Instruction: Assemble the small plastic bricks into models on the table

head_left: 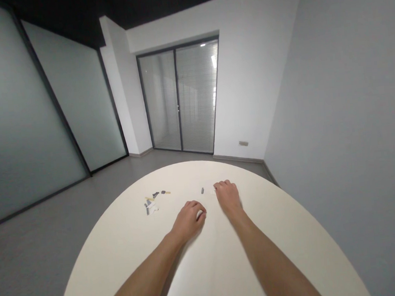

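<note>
My left hand (189,220) rests curled on the pale round table (207,275), with a small white piece (199,215) showing between its fingers. My right hand (228,196) sits farther forward, its fingertips down at a small white piece (215,189). Just left of those fingertips lies a small grey brick (202,190). Left of both hands is a loose scatter of small plastic bricks (151,204) in grey, yellow, white and black. Whether my right hand grips its white piece is hidden.
The table's curved far edge runs ahead of my hands, with a grey floor beyond it. Frosted glass partitions stand at the left, a white wall at the right, and a glass door with blinds (180,99) at the back.
</note>
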`<state>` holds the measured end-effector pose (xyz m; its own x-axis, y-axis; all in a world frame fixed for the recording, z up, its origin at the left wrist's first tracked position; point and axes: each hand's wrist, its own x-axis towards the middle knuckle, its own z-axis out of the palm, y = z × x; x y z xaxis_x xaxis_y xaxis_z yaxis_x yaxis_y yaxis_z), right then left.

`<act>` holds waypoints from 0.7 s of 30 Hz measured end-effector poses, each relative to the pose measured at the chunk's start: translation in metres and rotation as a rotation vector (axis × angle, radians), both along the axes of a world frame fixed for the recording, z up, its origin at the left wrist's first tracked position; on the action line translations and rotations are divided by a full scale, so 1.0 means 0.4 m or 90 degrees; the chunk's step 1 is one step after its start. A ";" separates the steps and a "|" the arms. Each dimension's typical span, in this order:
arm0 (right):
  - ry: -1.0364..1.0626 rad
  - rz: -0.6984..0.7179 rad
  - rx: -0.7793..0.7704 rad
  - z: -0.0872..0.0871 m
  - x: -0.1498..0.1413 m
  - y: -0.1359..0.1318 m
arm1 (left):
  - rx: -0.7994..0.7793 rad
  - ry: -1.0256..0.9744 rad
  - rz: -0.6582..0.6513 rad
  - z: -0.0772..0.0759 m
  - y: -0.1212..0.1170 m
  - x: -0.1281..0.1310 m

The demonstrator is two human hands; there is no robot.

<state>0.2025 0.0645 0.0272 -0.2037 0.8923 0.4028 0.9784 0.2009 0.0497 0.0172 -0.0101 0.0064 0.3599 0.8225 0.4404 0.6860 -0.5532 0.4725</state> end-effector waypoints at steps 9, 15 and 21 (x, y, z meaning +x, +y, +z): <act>-0.003 0.019 0.013 -0.009 -0.003 0.002 | -0.002 -0.004 0.001 0.001 -0.002 0.001; -0.005 0.025 0.012 -0.012 -0.008 -0.003 | 0.001 -0.004 0.000 -0.005 0.001 -0.001; -0.003 0.030 0.012 -0.009 -0.007 -0.009 | -0.004 -0.005 0.001 0.000 -0.001 0.000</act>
